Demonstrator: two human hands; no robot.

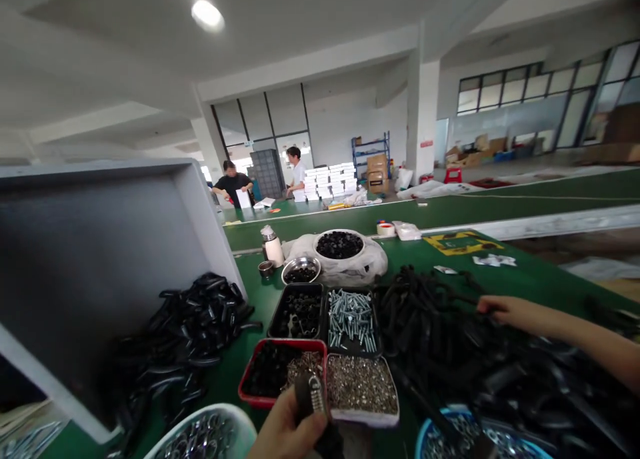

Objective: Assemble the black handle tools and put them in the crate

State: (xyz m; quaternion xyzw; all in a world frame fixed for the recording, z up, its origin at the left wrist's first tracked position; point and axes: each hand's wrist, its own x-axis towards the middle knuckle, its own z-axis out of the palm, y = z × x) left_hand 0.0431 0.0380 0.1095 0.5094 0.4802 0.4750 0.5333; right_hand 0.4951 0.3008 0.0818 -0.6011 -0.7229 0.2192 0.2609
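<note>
Black coil-bearing fitting (303, 394), clasped by the left hand (287, 427), could be dropped if tilted; grip of right hand (517, 312) cannot be told.

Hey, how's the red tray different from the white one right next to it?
Colour: the red tray has a red rim, while the white tray is pale. Contents: the red tray holds black pieces plus some small metal ones; the white tray shows only small metal pieces. View: the left hand and its black part hide the red tray's near right corner, while most of the white tray shows. Both hold loose small parts.
</note>
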